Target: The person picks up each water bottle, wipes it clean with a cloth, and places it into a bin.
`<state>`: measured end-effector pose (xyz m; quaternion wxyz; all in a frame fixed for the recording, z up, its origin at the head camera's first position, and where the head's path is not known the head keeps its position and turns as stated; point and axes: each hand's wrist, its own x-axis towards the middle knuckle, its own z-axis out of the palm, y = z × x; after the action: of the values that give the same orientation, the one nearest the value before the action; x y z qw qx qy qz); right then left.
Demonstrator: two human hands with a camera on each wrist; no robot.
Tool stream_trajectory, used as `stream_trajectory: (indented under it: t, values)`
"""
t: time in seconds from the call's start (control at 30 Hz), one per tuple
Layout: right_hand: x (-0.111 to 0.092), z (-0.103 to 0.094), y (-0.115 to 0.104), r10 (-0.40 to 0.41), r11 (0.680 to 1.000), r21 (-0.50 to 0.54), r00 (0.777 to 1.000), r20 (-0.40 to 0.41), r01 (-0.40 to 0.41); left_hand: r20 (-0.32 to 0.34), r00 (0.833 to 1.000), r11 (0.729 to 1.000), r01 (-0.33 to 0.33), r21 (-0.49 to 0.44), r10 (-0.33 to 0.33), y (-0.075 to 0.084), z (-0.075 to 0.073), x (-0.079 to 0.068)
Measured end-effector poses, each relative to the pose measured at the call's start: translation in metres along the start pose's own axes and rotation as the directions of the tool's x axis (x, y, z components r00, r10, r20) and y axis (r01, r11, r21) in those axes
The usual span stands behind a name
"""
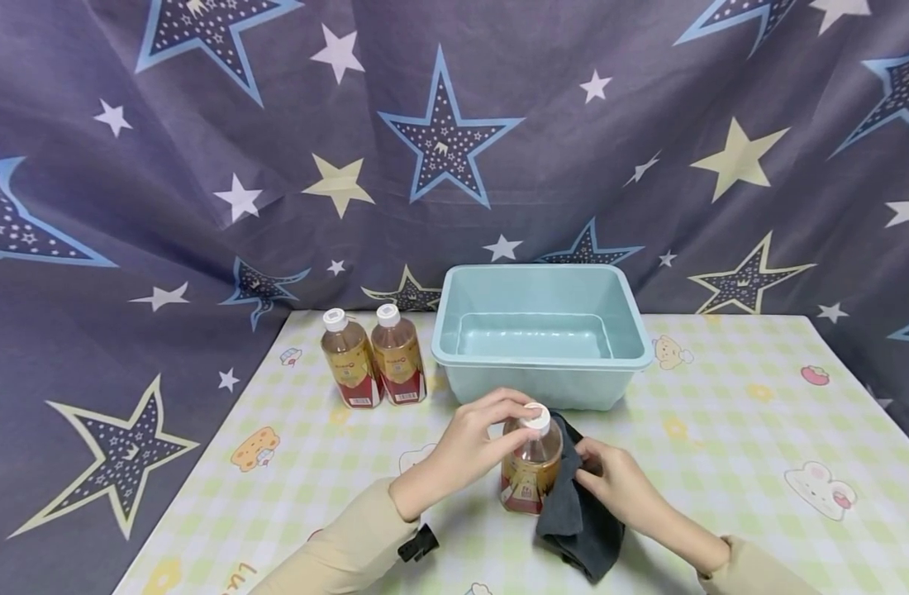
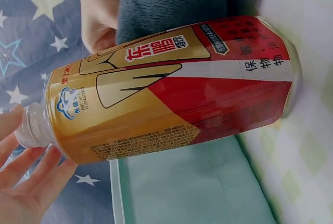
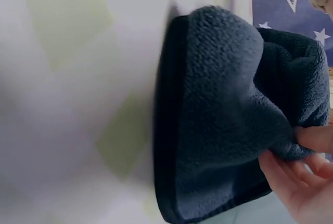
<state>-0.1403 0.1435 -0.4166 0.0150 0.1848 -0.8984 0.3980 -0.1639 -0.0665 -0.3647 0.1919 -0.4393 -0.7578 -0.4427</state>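
Note:
In the head view a drink bottle (image 1: 530, 479) with a gold and red label stands upright on the table, just in front of a blue tub. My left hand (image 1: 478, 442) grips it by the white cap (image 1: 536, 419) and neck. A dark grey cloth (image 1: 584, 529) hangs down against the bottle's right side, pinched between the thumb and fingers of my right hand (image 1: 621, 486). The left wrist view shows the bottle's label (image 2: 171, 94) close up, the cloth (image 2: 171, 5) touching behind it. Folds of the cloth (image 3: 223, 94) fill the middle of the right wrist view.
Two similar bottles, one (image 1: 353, 364) beside the other (image 1: 399, 359), stand at the table's back left. The light blue tub (image 1: 544, 376) sits at the back middle. A checked cloth (image 1: 730, 463) covers the table, and a star-patterned curtain (image 1: 559, 149) hangs behind it.

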Motion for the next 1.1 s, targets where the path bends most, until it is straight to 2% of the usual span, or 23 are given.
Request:
stream_trajectory:
  t: [0.17,0.43,0.6,0.83,1.1]
  values:
    - [-0.001,0.008,0.002,0.044,0.998,-0.039,0.999,-0.007,-0.044,0.000,1.000,1.000,0.013,-0.008,-0.013,0.000,0.001,-0.001]
    - [0.000,0.015,0.004,0.045,0.992,-0.114,0.998,-0.044,-0.050,-0.002,1.000,1.000,0.011,-0.004,-0.011,0.000,0.001,0.000]
    - [-0.001,0.013,0.004,0.038,0.994,-0.097,0.998,-0.040,-0.042,0.002,1.000,0.999,-0.025,0.031,0.025,-0.001,0.000,0.000]
    - [-0.005,0.004,-0.004,0.027,1.000,-0.013,0.999,-0.031,-0.028,0.007,0.999,0.998,-0.045,0.042,0.044,-0.002,-0.001,0.000]
    - [-0.008,-0.009,-0.022,-0.034,0.998,0.057,0.992,-0.119,0.041,0.004,0.999,0.998,-0.041,0.037,0.041,-0.004,-0.001,-0.001]
